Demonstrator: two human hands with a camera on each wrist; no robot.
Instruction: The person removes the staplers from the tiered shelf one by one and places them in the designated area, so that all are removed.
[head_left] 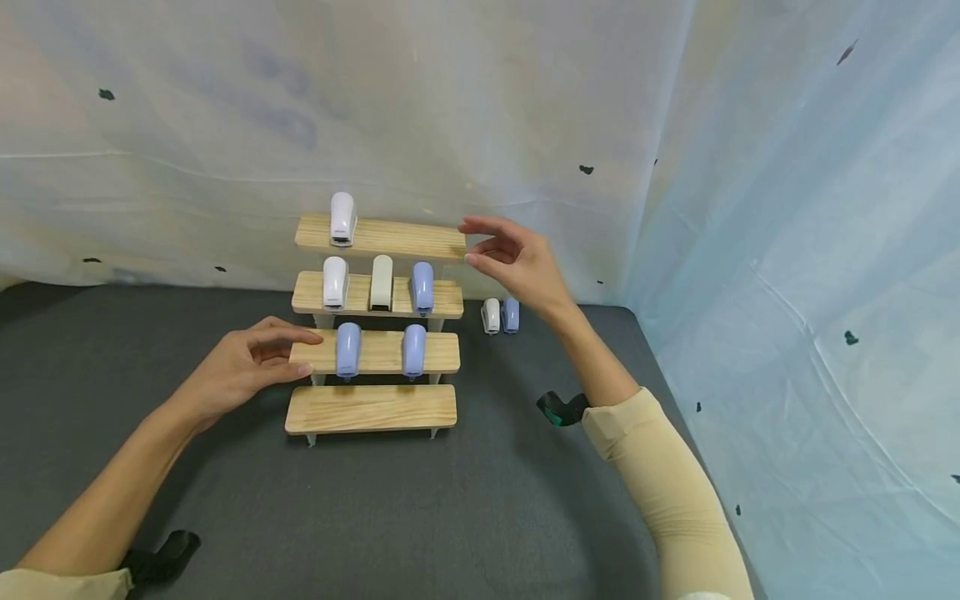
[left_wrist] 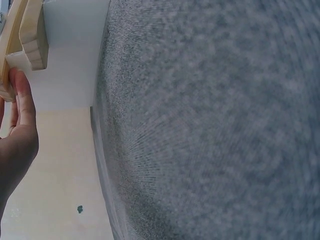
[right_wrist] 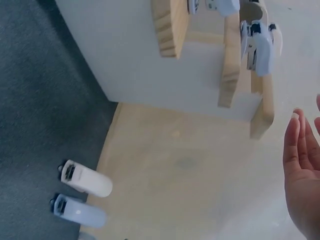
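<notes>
A stepped wooden display stand [head_left: 371, 408] with several shelves bears small staplers. A white stapler [head_left: 342, 218] is on the top shelf; below it stand a white one [head_left: 335, 283], a cream one [head_left: 381, 283] and a blue one [head_left: 422, 287]. Two blue staplers, left [head_left: 348, 350] and right [head_left: 414, 350], sit on the shelf under those; the lowest shelf is bare. My left hand [head_left: 251, 362] grips the left end of the second-lowest shelf [left_wrist: 6, 75] between thumb and fingers. By the top shelf's right end, my right hand [head_left: 521, 262] holds nothing, thumb and fingers apart.
A white stapler [head_left: 491, 316] and a blue stapler [head_left: 511, 315] stand on the dark grey tabletop [head_left: 375, 517], right of the stand. Pale sheeting [head_left: 450, 100] hangs behind the table, and more sheeting [head_left: 825, 250] runs along its right side.
</notes>
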